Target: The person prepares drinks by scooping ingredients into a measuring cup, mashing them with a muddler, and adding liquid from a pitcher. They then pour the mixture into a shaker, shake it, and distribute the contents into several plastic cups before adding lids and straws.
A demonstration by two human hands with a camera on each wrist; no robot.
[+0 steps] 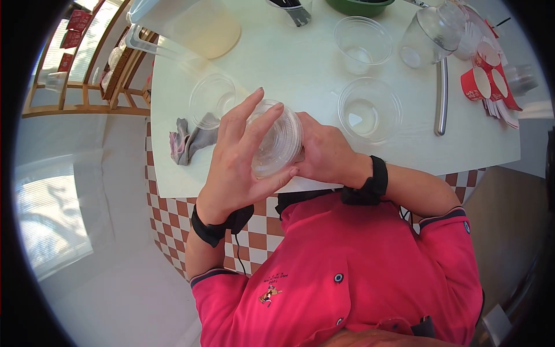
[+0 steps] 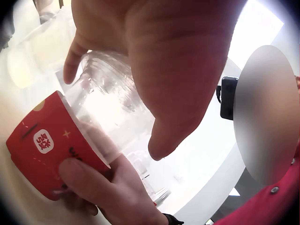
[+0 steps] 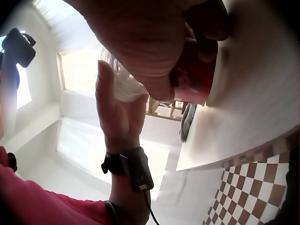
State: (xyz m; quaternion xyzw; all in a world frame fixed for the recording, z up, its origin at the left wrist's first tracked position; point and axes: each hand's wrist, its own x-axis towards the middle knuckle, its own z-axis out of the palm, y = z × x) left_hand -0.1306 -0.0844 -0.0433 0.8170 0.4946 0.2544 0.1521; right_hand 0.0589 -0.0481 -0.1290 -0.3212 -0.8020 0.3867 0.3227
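My right hand (image 1: 329, 151) grips a red paper cup (image 2: 51, 145) with white print, its thumb across the side in the left wrist view. A clear, ridged plastic bowl (image 1: 272, 144) sits at the cup's mouth, facing up toward the head camera. Spread around that bowl, my left hand (image 1: 234, 159) has its fingers across the far side and its thumb along the near edge. Both hands are close together over the table's front edge. The plastic bowl hides most of the red cup in the head view.
Other clear bowls (image 1: 370, 110) stand on the white table (image 1: 289, 69). A grey cloth (image 1: 193, 141) lies at left, near a large plastic pitcher (image 1: 185, 29). To the right are a clear jar (image 1: 430, 37), a metal tube (image 1: 442, 98) and several red cups (image 1: 476, 85). A green bowl (image 1: 358, 7) stands behind.
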